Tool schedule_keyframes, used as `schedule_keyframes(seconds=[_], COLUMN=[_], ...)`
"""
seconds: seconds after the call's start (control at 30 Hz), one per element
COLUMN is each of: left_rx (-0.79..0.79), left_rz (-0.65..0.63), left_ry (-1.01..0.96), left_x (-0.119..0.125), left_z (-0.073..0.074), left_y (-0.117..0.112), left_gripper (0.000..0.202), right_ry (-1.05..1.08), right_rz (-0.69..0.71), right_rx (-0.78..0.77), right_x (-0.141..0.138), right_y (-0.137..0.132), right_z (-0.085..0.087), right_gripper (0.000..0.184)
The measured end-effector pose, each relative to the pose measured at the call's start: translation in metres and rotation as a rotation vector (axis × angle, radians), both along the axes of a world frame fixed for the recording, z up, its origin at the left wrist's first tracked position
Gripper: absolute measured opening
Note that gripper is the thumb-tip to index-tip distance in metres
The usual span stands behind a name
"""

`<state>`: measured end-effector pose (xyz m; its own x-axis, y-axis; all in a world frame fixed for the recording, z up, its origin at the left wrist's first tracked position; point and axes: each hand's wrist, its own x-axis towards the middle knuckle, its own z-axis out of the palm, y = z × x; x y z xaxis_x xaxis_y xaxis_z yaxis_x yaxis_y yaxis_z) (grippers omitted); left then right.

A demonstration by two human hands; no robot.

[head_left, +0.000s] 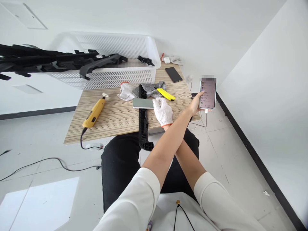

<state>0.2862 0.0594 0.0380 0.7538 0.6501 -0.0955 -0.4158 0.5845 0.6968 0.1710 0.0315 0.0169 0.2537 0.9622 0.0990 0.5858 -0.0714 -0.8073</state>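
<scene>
From the head camera we see our arms crossed. Our left hand (pixel 196 104) — bare — grips a lit phone (pixel 208 93) upright, just past the bench's (pixel 115 118) right edge. Our gloved right hand (pixel 163 112) rests curled on a grey-green phone (pixel 143 103) mid-bench, which lies across a black plastic strip (pixel 143 128) overhanging the near edge. A yellow rotary tool (pixel 94 113) lies toward the left edge.
</scene>
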Motion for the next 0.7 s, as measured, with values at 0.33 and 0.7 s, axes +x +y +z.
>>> schedule_keyframes(seconds=[0.33, 0.7], left_rx=[-0.02, -0.046], left_rz=[0.004, 0.018], left_ry=[0.0, -0.022], left_x=[-0.0023, 0.0009], left_z=[0.0054, -0.0019], left_y=[-0.0033, 0.0021], left_gripper=[0.038, 0.039], right_ry=[0.0, -0.002], right_rz=[-0.003, 0.001], right_rx=[0.002, -0.013], right_x=[-0.0001, 0.0006], right_y=[0.0, 0.0005], right_z=[-0.0013, -0.0016], right_gripper=[0.038, 0.038])
